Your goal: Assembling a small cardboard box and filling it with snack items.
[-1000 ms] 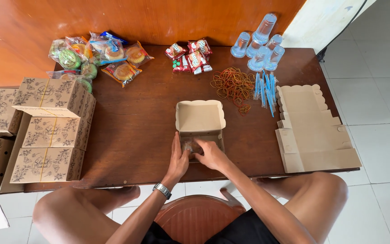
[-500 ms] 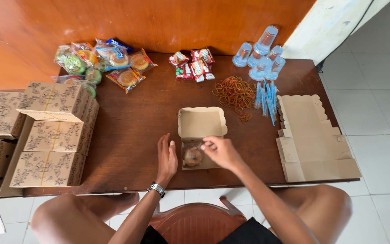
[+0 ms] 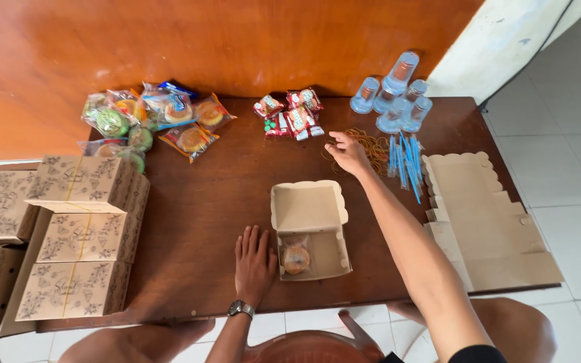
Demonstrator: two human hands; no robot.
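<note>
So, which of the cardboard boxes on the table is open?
The plain box beside the left hand is open, lid back, one wrapped snack inside. The patterned boxes stacked at the left are closed.

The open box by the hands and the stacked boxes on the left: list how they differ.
The open box has its lid up, showing one wrapped snack; the stacked boxes are shut and banded. The open box lies alone by the left hand; the stacked boxes are piled. Both are brown cardboard.
</note>
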